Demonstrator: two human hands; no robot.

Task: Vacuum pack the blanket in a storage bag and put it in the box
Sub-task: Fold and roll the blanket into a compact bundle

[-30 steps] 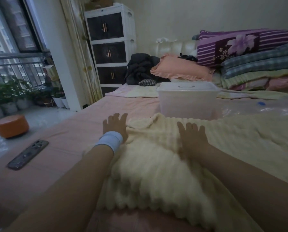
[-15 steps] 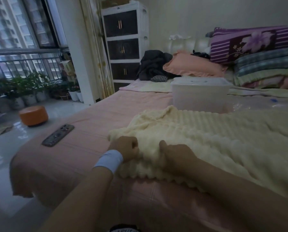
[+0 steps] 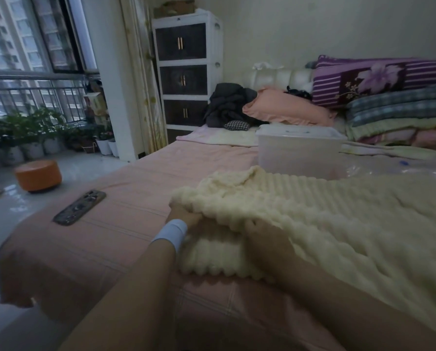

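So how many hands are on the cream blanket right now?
2. The left hand grips the blanket at its left edge; the right hand grips the same fold just beside it.

Left of my left grip the pink bed lies bare out to its edge, broken only by a flat dark device well off toward the corner. Ahead of both grips the blanket humps up in a fold, and beyond it the lidded box bars the straight way forward. Ahead-left, beside the box, the sheet is open. Right of my right grip the blanket covers everything; past it lie a clear bag and stacked bedding.
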